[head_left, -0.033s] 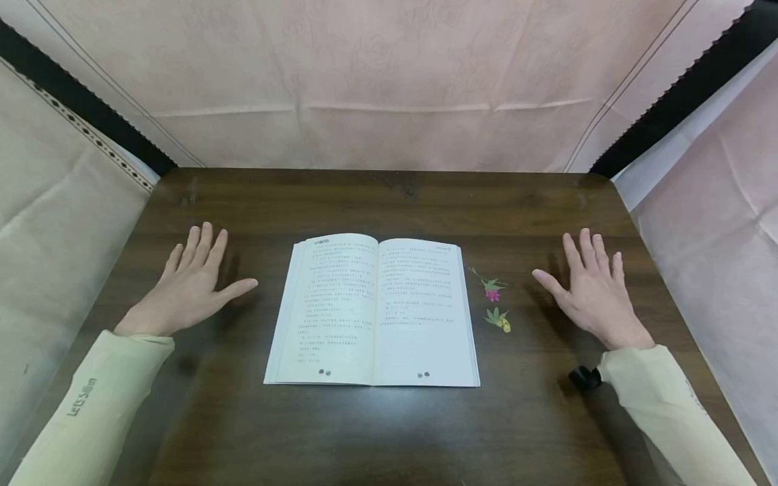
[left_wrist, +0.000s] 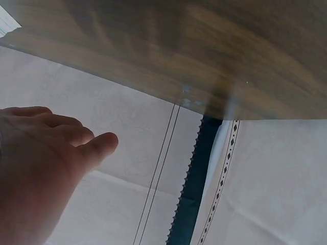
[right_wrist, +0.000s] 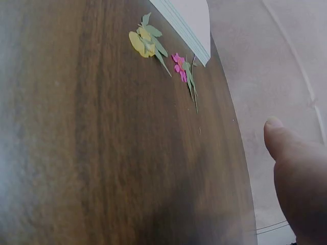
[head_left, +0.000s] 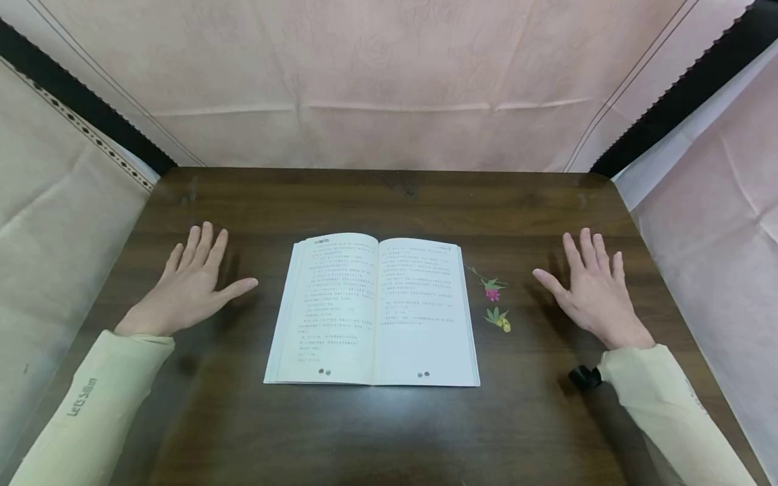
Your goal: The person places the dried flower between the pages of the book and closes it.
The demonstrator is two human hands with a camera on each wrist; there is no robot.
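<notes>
An open book (head_left: pixel 328 304) with printed pages lies in the middle of the dark wooden table. Just right of it are two small sprigs, a pink flower (head_left: pixel 492 294) with green leaves and a yellow flower (head_left: pixel 504 325) below it. My left hand (head_left: pixel 185 283) is left of the book, fingers straight and thumb spread towards it, holding nothing. On the other side, beyond the flowers, my right hand (head_left: pixel 594 293) has its fingers extended and is also without anything in it. In the right wrist view, its thumb (right_wrist: pixel 278 135) shows at the right edge.
The wooden table (head_left: pixel 377 439) ends at a far edge, behind which hangs pale pink cloth (head_left: pixel 389 88). Cloth also hangs along both sides, with dark strips (head_left: pixel 85 94) at the corners. A black band (head_left: pixel 585 377) sits at the right sleeve's cuff.
</notes>
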